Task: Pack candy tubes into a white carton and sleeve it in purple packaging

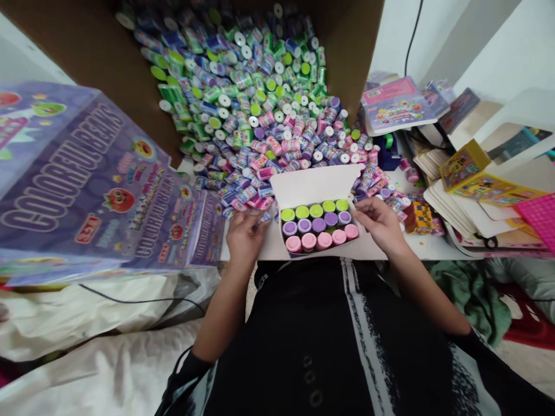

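Observation:
An open display box (318, 188) with its white lid raised stands at the table edge in front of me. In it, small bottles stand upright in three rows: green caps (316, 211) at the back, purple caps (318, 224) in the middle, pink caps (324, 240) at the front. My right hand (379, 222) pinches the box's right side between thumb and fingers. To the left, apart from the box, my left hand (247, 236) rests at the pile's edge with its fingers curled together; what they hold, if anything, is hidden. Loose small bottles (251, 193) lie just beyond it.
A large carton (359, 40) lies open toward me, spilling a heap of capped bottles (260, 98). Stacked purple printed boxes (121, 190) stand at left. At right are a blue tape dispenser (387, 153), a flat purple box (396, 107) and cardboard pieces (459, 208).

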`<state>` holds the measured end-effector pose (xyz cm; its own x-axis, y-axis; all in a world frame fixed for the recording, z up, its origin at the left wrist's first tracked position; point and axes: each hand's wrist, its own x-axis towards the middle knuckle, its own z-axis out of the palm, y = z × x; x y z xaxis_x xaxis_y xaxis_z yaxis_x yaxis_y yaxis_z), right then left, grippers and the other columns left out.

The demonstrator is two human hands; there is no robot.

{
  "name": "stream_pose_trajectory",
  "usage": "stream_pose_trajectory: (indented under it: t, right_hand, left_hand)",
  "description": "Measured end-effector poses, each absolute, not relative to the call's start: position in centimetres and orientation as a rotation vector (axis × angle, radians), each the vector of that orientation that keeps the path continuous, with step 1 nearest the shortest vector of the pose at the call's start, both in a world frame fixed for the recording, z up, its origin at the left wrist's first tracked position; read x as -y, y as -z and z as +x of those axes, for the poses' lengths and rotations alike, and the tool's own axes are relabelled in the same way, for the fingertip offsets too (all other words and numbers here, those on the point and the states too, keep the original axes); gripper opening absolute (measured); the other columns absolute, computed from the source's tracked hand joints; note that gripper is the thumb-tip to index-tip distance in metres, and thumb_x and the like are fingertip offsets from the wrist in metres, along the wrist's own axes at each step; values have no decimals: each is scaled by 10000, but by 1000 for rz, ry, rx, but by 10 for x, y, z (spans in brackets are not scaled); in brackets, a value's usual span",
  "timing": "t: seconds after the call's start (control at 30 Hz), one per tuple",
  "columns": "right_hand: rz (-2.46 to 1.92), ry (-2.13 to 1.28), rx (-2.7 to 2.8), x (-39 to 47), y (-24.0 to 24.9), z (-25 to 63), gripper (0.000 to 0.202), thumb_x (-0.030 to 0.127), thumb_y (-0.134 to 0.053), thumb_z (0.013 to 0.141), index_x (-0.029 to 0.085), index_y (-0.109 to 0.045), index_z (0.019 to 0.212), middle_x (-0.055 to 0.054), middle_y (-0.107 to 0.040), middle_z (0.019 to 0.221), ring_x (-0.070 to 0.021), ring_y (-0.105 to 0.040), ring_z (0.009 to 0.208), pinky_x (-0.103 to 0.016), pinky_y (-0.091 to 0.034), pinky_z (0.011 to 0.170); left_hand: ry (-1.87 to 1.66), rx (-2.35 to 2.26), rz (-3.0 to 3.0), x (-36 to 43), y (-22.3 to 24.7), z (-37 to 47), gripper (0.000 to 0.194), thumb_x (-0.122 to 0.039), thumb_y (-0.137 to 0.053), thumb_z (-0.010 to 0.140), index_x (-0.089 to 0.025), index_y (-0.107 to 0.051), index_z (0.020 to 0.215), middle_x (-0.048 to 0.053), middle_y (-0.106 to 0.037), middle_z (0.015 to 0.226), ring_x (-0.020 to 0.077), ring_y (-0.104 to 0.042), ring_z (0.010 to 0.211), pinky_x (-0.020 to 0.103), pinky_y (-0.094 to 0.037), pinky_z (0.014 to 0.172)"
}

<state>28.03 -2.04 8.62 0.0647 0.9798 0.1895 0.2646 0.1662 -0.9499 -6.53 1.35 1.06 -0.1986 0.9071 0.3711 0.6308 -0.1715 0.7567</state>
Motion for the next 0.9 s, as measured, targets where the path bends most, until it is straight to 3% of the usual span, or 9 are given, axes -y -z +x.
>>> stream_pose_trajectory:
  t: [0.1, 0.27, 0.43, 0.53, 0.9]
  right_hand:
    - [-1279, -799, 1328, 10, -86, 280, 412, 552, -838, 835, 211, -657, 978, -7, -708, 816, -150, -628, 669, -276, -526, 617]
    - [-1221, -800, 1319, -14, -89, 282, 502, 658, -733, 911, 215, -711, 1147, -58, -743, 1020, -195, -699, 899, -298, -576, 728]
    - [-1136, -1043, 1285, -12, -85, 273, 363, 515, -816, 854, 218, -748, 1051, -41, -788, 1042, -215, -729, 983, -352, -590, 909]
    - [-1101, -1118, 1204, -4, -82, 269, 357, 461, -866, 804, 226, -756, 1051, -32, -801, 1040, -216, -731, 1004, -342, -578, 913]
    - [-1157, -1194, 1037, -8, -68, 254, 546, 518, -996, 600, 202, -714, 944, -25, -783, 966, -200, -699, 916, -339, -568, 880]
  left_hand:
    - [-1360, -1879, 1925, -7, -18, -63, 304, -489, -703, 911, -221, -823, 989, 124, -742, 933, 314, -668, 972, 485, -534, 987]
    - [-1515, -1566, 1613, 16, -43, -40, 382, -562, -699, 976, -252, -812, 1169, 62, -766, 1034, 203, -675, 852, 339, -553, 790]
    - [-1466, -1275, 1191, 19, -51, -10, 511, -601, -854, 819, -258, -789, 1193, 44, -782, 1201, 251, -699, 1131, 378, -545, 1034]
    - [-1474, -1185, 1032, 14, -51, -3, 589, -605, -939, 687, -264, -790, 1144, 35, -782, 1218, 279, -678, 1197, 397, -530, 1075]
    - [-1375, -1141, 1082, 12, -60, 1, 513, -465, -979, 676, -245, -739, 1072, 1, -754, 1043, 172, -674, 880, 268, -537, 754]
